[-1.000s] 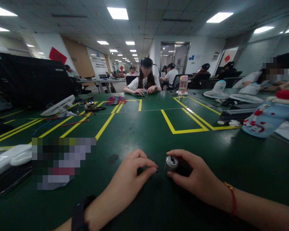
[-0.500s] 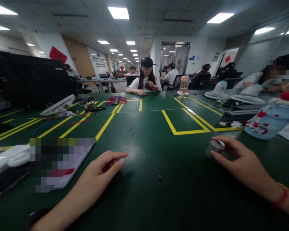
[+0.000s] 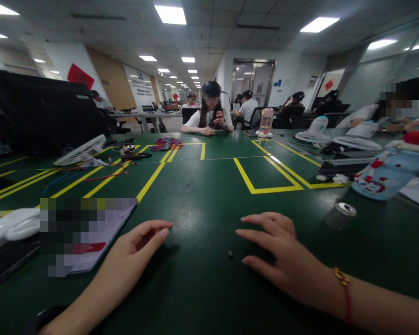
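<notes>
The right hand (image 3: 282, 260) lies low over the green desk (image 3: 202, 195) with its fingers (image 3: 254, 232) spread and loosely extended, holding nothing. A tiny black ring-shaped part (image 3: 230, 254) sits on the desk just left of the thumb tip, near it but apart. The left hand (image 3: 132, 251) rests palm-down farther left, fingers relaxed and empty, well apart from the part; the right hand is clearly the nearer one. The part is very small, dark, round with a hole in its middle, too small to show any long axis. To the far right of the right hand, a small grey cylinder (image 3: 339, 215) with a silvery top stands tilted on the desk, apart from both hands. A blurred flat card lies near the left hand.
</notes>
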`<action>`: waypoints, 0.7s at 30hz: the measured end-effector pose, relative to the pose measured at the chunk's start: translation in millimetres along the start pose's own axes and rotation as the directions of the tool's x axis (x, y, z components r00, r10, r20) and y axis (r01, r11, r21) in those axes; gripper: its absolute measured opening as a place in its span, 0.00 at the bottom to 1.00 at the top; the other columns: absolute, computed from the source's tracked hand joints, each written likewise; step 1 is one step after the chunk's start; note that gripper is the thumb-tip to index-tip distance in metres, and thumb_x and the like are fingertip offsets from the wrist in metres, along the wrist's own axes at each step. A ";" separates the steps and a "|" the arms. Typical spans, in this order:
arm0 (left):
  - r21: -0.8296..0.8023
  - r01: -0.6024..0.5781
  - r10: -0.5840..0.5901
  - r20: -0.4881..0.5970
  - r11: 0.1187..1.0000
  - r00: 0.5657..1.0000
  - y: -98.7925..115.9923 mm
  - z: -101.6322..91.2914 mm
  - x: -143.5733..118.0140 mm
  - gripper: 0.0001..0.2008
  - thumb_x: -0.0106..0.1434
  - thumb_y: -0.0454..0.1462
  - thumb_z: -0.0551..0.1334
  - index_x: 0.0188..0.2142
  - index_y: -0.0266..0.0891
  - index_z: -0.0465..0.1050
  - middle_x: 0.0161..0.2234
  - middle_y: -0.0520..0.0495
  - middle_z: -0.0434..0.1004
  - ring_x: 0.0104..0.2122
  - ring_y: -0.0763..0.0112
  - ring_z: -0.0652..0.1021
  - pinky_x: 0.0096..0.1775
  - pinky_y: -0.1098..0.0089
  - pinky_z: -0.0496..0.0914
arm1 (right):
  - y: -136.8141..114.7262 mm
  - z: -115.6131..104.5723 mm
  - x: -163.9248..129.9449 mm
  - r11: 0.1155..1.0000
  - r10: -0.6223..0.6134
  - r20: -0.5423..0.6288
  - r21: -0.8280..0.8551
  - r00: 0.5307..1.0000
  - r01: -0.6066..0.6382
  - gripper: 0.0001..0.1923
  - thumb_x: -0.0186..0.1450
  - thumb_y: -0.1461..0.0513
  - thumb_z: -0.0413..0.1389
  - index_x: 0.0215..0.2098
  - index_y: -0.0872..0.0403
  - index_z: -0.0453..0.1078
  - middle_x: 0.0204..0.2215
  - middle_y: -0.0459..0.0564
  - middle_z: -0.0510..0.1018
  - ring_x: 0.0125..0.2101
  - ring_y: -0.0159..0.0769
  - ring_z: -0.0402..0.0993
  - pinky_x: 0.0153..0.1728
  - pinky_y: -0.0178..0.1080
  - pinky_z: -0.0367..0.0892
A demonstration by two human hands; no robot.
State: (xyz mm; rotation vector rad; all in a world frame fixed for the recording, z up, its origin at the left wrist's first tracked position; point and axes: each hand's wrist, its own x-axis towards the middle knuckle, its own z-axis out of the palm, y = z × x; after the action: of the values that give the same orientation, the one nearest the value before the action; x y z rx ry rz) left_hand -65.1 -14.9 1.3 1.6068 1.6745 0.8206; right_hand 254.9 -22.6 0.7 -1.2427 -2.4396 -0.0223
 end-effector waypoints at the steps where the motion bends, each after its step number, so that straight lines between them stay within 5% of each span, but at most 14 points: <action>1: 0.012 -0.003 0.003 -0.002 1.000 1.000 -0.1 -0.5 -0.7 0.18 0.62 0.51 0.58 0.46 0.46 0.72 0.38 0.51 0.78 0.36 0.63 0.75 0.33 0.70 0.66 | -11.9 4.6 9.7 0.996 -0.003 0.053 0.085 0.999 -0.002 0.15 0.63 0.51 0.52 0.48 0.39 0.70 0.52 0.44 0.68 0.52 0.37 0.61 0.50 0.44 0.55; 4: 0.034 -0.024 0.024 -0.014 0.999 1.000 -0.1 -0.7 -2.1 0.17 0.62 0.50 0.58 0.45 0.46 0.73 0.39 0.51 0.79 0.37 0.62 0.76 0.35 0.69 0.67 | -16.3 3.1 24.0 0.977 0.004 0.099 0.214 0.995 -0.025 0.11 0.65 0.54 0.50 0.39 0.44 0.73 0.42 0.44 0.73 0.45 0.33 0.66 0.47 0.43 0.56; 8: 0.061 -0.042 0.044 -0.029 0.997 0.999 2.1 1.2 -1.0 0.16 0.62 0.49 0.58 0.44 0.46 0.74 0.34 0.51 0.80 0.33 0.62 0.77 0.33 0.69 0.68 | 38.9 -30.8 2.9 0.985 0.167 -0.157 0.073 0.973 -0.157 0.12 0.64 0.54 0.50 0.41 0.49 0.70 0.42 0.47 0.73 0.45 0.35 0.68 0.47 0.42 0.60; 12: 0.061 -0.047 0.049 -0.022 0.997 0.999 5.5 3.2 0.1 0.16 0.61 0.50 0.58 0.42 0.45 0.75 0.35 0.50 0.80 0.35 0.61 0.77 0.35 0.68 0.69 | 101.5 -69.9 -40.6 0.849 0.417 -0.360 -0.172 0.834 -0.499 0.13 0.63 0.53 0.49 0.40 0.51 0.69 0.43 0.50 0.74 0.43 0.38 0.70 0.45 0.41 0.62; 17: 0.067 -0.040 0.042 -0.023 0.997 0.999 5.4 4.1 -1.0 0.16 0.61 0.49 0.58 0.42 0.46 0.75 0.40 0.50 0.80 0.41 0.59 0.77 0.38 0.67 0.69 | 124.4 -85.8 -70.6 0.628 0.744 -0.193 -0.124 0.640 -0.768 0.21 0.62 0.46 0.47 0.42 0.50 0.71 0.38 0.51 0.76 0.33 0.36 0.73 0.33 0.39 0.65; 21: 0.067 -0.046 0.049 -0.039 0.997 0.998 2.4 3.4 -1.2 0.16 0.61 0.50 0.58 0.42 0.46 0.75 0.40 0.51 0.80 0.41 0.59 0.77 0.39 0.67 0.69 | 120.7 -83.5 -69.9 0.630 0.748 -0.238 -0.041 0.619 -0.776 0.22 0.60 0.45 0.50 0.42 0.49 0.71 0.38 0.50 0.77 0.31 0.34 0.74 0.32 0.37 0.65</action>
State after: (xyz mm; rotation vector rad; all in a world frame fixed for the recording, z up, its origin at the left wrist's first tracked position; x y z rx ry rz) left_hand -60.9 -16.0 1.3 1.6909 1.7139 0.8342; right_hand 414.2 -19.7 32.8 -2.1435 -1.5710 -0.0751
